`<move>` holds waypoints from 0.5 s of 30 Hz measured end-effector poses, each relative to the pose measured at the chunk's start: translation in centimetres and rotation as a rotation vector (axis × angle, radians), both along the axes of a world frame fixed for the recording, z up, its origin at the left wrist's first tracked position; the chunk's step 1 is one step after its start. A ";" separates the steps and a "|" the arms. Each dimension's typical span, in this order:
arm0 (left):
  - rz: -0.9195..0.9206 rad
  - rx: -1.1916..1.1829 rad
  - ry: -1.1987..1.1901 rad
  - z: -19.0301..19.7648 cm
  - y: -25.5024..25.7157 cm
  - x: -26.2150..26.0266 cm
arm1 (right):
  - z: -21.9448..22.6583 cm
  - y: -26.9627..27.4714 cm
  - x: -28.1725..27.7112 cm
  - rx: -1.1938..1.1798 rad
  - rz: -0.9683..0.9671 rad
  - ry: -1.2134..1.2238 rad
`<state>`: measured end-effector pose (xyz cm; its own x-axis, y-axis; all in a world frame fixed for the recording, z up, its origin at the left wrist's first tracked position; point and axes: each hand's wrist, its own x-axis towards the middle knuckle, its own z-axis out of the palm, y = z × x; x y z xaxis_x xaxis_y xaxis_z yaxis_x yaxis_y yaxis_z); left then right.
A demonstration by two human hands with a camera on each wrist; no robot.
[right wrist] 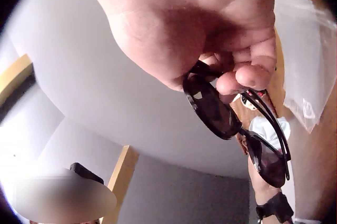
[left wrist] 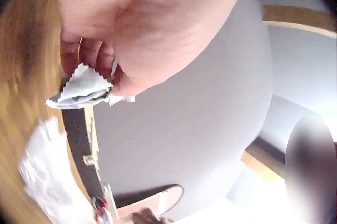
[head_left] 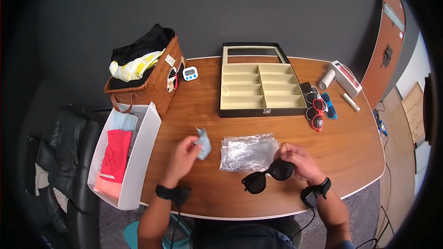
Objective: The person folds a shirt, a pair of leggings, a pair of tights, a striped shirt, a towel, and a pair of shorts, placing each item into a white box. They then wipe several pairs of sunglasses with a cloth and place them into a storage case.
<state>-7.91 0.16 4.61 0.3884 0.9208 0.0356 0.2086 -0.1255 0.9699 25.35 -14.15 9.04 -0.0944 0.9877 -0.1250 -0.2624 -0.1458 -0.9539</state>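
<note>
My right hand (head_left: 300, 161) grips a pair of black sunglasses (head_left: 256, 182) by one end, its lenses hanging out toward the left in the head view. In the right wrist view the sunglasses (right wrist: 213, 105) have both temples folded in behind the dark lenses. A light blue cleaning cloth (head_left: 203, 145) with zigzag edges is pinched between the thumb and fingers of my left hand (head_left: 183, 153), above the table. Crumpled clear plastic bags (head_left: 244, 152) lie flat on the wood between the two hands. The sunglasses overlap their lower right corner in the head view.
Behind the bags stands an open display case (head_left: 263, 108) with cream compartments. Several sunglasses (head_left: 317, 114), a white cylinder (head_left: 326, 79) and a white box (head_left: 346, 79) sit to its right. At left are a white timer (head_left: 190, 74), a brown basket (head_left: 152, 92) of clothes and a white bin (head_left: 138, 170) of folded cloths.
</note>
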 end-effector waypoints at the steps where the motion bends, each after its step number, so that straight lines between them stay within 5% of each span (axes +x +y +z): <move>1: -0.084 -0.193 -0.181 1.6 -1.9 0.7 | 0.3 0.3 -0.7 -0.047 0.011 0.018; 7: -0.474 -0.321 -0.196 4.3 -7.1 4.0 | 0.1 1.6 -3.7 -0.126 0.074 0.240; 13: -0.599 -0.348 -0.086 4.6 -7.7 5.9 | -1.5 1.5 -3.7 -0.210 0.049 0.357; 15: -0.661 -0.134 0.062 4.6 -7.4 6.6 | -2.9 1.6 -3.7 -0.183 0.045 0.367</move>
<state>-1.36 -7.22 9.25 0.8691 0.4840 -0.1024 0.1847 -0.1255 0.9747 21.67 -12.56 6.12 -0.2082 0.9460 -0.2483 -0.5695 -0.3237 -0.7556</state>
